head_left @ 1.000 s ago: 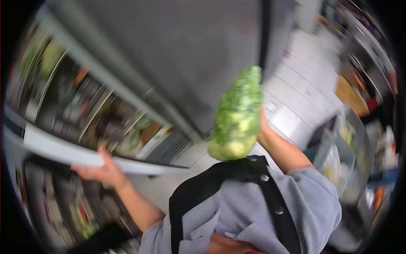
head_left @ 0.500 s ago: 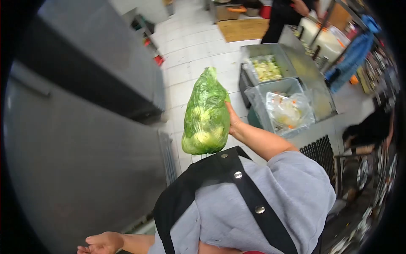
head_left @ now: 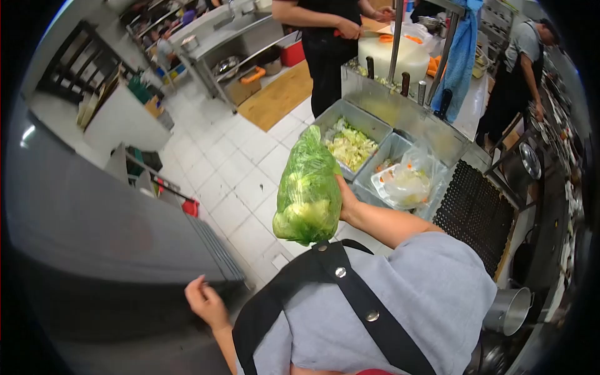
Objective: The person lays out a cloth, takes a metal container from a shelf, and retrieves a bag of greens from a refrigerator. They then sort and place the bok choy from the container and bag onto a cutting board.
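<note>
bagged leafy greens (head_left: 306, 195) were up in front of my apron (head_left: 356, 294) | right fingers (head_left: 345, 200) gripped the side | left fingers (head_left: 197, 294) hung loosely open, empty | so yeah, picked up, just wasn't set down yet

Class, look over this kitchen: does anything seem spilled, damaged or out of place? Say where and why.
A small dark mark stands out against the white floor tiles, left of the bagged greens in the right hand; scrap or stain, I cannot tell. Nothing else looks clearly spilled or damaged.
</note>
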`<action>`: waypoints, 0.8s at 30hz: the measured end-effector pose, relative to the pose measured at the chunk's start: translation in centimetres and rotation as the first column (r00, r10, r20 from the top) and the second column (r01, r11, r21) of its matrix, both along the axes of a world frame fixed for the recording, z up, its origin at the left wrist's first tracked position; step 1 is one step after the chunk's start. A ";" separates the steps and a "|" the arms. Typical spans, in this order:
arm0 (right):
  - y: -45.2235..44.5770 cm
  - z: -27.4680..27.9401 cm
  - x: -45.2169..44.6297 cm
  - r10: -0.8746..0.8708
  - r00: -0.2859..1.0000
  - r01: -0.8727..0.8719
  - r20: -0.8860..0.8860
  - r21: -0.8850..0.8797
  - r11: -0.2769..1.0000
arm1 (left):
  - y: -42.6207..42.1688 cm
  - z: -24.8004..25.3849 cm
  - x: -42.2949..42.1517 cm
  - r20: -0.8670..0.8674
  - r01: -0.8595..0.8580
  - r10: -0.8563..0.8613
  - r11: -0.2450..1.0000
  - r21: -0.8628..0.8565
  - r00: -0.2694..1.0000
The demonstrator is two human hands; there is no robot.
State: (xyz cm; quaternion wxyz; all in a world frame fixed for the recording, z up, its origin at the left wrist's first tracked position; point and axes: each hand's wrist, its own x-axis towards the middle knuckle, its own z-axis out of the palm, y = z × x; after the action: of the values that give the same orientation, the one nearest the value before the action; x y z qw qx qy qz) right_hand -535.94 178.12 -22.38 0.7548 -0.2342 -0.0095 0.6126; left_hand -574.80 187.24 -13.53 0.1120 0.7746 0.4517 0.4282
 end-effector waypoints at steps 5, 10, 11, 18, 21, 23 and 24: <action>5.8 -0.7 4.3 -0.076 0.995 0.070 -0.059 -0.090 0.993 | 9.6 0.6 10.9 -0.300 0.434 -0.523 0.843 -0.317 0.798; 10.8 3.1 8.4 -0.109 0.980 0.099 -0.168 -0.063 0.993 | 18.5 1.9 20.4 -0.335 0.610 -0.763 0.645 -0.460 0.553; 12.4 2.9 9.3 -0.127 0.978 0.119 -0.167 -0.061 0.991 | 21.0 1.2 21.3 -0.332 0.623 -0.770 0.637 -0.455 0.545; 26.7 2.1 18.3 -0.105 0.975 0.118 -0.194 0.055 0.991 | 40.4 -22.4 14.2 -0.187 0.242 -0.881 0.314 -0.918 0.434; 33.0 1.3 20.9 -0.070 0.973 0.097 -0.219 0.115 0.989 | 44.0 -22.4 15.8 -0.399 -0.049 -0.764 0.437 -0.898 0.508; 36.8 1.8 22.1 -0.046 0.971 0.090 -0.233 0.182 0.979 | 47.3 -23.4 17.1 -0.413 -0.127 -0.707 0.422 -0.898 0.574; 38.6 2.0 22.8 -0.055 0.973 0.098 -0.222 0.186 0.978 | 49.0 -23.8 18.1 -0.414 -0.147 -0.687 0.414 -0.898 0.597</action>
State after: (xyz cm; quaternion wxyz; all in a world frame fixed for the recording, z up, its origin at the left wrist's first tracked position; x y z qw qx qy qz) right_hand -513.17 216.73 -20.39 0.7939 -0.0913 0.0216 0.6008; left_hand -556.69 236.20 -37.35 0.3705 0.7702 0.4532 -0.2533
